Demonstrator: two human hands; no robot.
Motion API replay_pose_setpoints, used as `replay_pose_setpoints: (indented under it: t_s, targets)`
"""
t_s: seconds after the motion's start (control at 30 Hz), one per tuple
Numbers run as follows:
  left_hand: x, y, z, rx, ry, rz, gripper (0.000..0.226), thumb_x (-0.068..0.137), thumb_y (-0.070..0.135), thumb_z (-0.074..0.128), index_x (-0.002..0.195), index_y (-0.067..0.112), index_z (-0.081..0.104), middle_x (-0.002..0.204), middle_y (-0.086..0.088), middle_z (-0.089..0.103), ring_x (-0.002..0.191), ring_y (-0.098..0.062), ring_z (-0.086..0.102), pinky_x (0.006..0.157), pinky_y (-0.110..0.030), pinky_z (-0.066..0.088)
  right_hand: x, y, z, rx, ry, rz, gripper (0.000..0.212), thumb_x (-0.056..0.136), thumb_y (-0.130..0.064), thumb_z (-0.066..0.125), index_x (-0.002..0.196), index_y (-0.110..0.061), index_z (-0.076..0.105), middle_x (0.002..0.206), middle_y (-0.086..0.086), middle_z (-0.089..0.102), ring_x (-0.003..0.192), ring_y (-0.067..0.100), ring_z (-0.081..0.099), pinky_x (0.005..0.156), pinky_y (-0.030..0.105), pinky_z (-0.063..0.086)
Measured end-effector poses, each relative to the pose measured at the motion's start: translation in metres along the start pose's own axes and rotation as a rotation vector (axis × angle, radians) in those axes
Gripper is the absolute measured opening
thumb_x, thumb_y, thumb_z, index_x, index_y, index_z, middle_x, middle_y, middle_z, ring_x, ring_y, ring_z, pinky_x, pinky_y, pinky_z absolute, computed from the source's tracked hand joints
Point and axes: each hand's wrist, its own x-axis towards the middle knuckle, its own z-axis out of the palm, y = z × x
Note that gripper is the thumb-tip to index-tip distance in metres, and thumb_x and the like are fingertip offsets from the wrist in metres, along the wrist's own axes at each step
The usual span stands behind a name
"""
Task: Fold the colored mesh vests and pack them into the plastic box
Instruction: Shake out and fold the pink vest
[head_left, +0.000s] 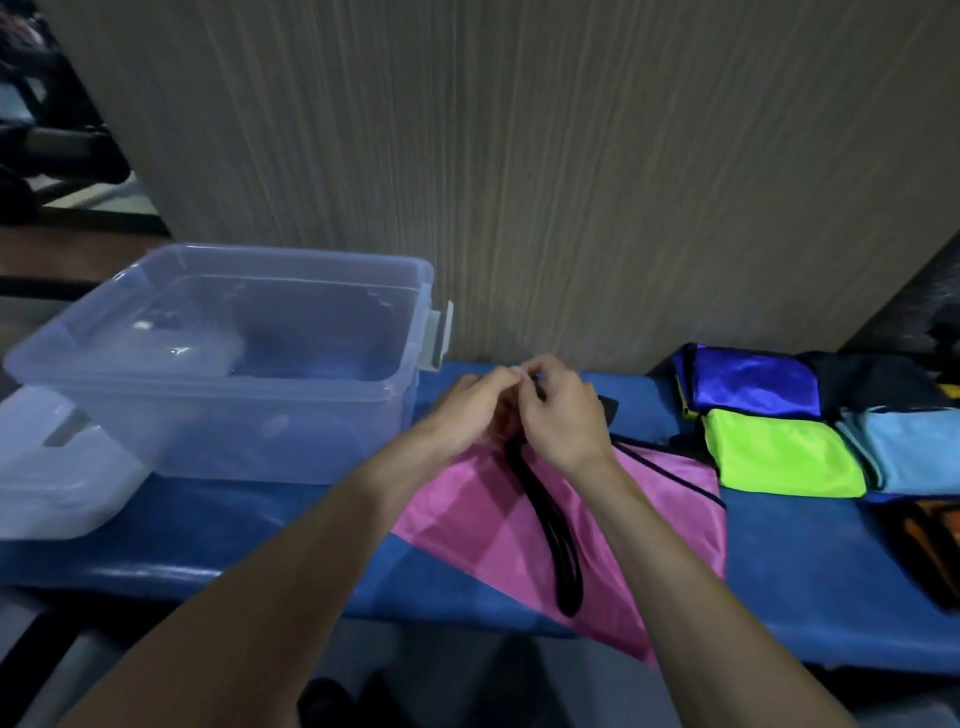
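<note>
While pinching pink vest (649, 499) top edge with both hands (470, 410) (563, 415), fingers curled: aligned for folding beside plastic box (311, 431).

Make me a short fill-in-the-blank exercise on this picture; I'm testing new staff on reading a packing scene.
1. Both hands meet at the top edge of the ____ vest.
2. The clear plastic box stands to the ____ of that vest.
3. The folded vest nearest the pink one is ____ in colour.
4. Everything lies on a ____ table.

Missing words: pink; left; green; blue
</note>
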Motion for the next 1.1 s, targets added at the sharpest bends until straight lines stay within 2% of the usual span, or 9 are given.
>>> replay_pose_setpoints:
  t_s: [0.13,0.27,0.33,0.4,0.5,0.57,0.63,0.83,1.1]
  targets:
    - [-0.001,0.000,-0.005,-0.020,-0.074,-0.105,0.046,0.091,0.063,0.056,0.085,0.024,0.080,0.084,-0.001,0.075,0.081,-0.017,0.071,0.077,-0.034,0.053,-0.005,0.005,-0.003,0.308,-0.214,0.026,0.028,0.108,-0.031,0.039,0.126,-0.024,0.060,0.109,-0.003,0.068,0.103,0.014,0.061,0.094,0.034,0.045]
    - [-0.004,0.000,-0.004,0.045,-0.084,-0.098,0.032,0.096,0.033,0.060,0.070,0.019,0.070,0.068,-0.002,0.064,0.066,-0.016,0.058,0.067,-0.035,0.044,-0.013,0.014,-0.004,0.634,-0.260,0.039,0.029,0.108,-0.017,0.039,0.133,-0.018,0.053,0.074,0.008,0.064,0.077,0.013,0.061,0.079,0.024,0.045]
    - [-0.002,-0.004,-0.003,0.144,-0.019,-0.075,0.028,0.096,0.029,0.061,0.072,0.019,0.072,0.072,-0.003,0.068,0.070,-0.017,0.061,0.071,-0.035,0.046,-0.020,0.017,-0.008,0.647,-0.254,0.034,0.028,0.107,-0.012,0.038,0.131,-0.017,0.053,0.072,0.008,0.063,0.074,0.010,0.060,0.078,0.018,0.045]
    - [0.002,-0.007,-0.005,0.261,0.108,-0.067,0.025,0.097,0.029,0.062,0.076,0.017,0.072,0.077,-0.004,0.069,0.076,-0.020,0.063,0.072,-0.033,0.045,-0.023,0.024,-0.016,0.535,-0.211,0.001,0.027,0.105,-0.011,0.042,0.127,-0.019,0.056,0.074,0.003,0.066,0.073,0.009,0.061,0.077,0.022,0.046]
    - [0.007,-0.013,-0.012,0.512,0.258,-0.088,0.032,0.104,0.025,0.051,0.077,0.013,0.063,0.097,-0.017,0.070,0.095,-0.032,0.066,0.076,-0.034,0.045,-0.026,0.048,-0.039,0.062,-0.089,-0.138,0.022,0.095,-0.011,0.059,0.112,-0.023,0.066,0.078,-0.007,0.069,0.074,0.011,0.063,0.078,0.032,0.051]
    - [0.006,-0.014,-0.015,0.726,0.278,-0.109,0.030,0.106,0.021,0.040,0.095,0.006,0.064,0.118,-0.022,0.067,0.113,-0.038,0.061,0.091,-0.038,0.046,-0.029,0.067,-0.061,-0.205,-0.029,-0.175,0.017,0.086,-0.013,0.066,0.099,-0.024,0.068,0.083,-0.010,0.066,0.076,0.013,0.061,0.076,0.035,0.053]
    - [0.006,-0.016,-0.013,0.823,0.290,-0.143,0.031,0.106,0.016,0.036,0.116,-0.001,0.060,0.126,-0.022,0.063,0.119,-0.038,0.058,0.096,-0.039,0.045,-0.035,0.084,-0.081,-0.357,-0.047,-0.113,0.014,0.081,-0.016,0.071,0.092,-0.024,0.067,0.085,-0.010,0.060,0.079,0.014,0.059,0.073,0.037,0.053]
    - [0.006,-0.016,-0.009,0.977,0.289,-0.180,0.029,0.103,0.006,0.037,0.123,-0.002,0.055,0.132,-0.023,0.058,0.120,-0.038,0.057,0.097,-0.041,0.046,-0.048,0.115,-0.100,-0.498,-0.109,0.004,0.023,0.079,-0.026,0.078,0.098,-0.025,0.066,0.100,-0.006,0.058,0.090,0.021,0.062,0.072,0.036,0.052]
    - [0.005,-0.013,-0.006,1.237,0.239,-0.165,0.036,0.103,-0.002,0.035,0.135,-0.002,0.050,0.140,-0.018,0.054,0.128,-0.034,0.055,0.103,-0.042,0.045,-0.049,0.125,-0.097,-0.506,-0.170,-0.084,0.015,0.083,-0.031,0.079,0.088,-0.026,0.067,0.089,-0.013,0.050,0.081,0.015,0.059,0.067,0.031,0.046]
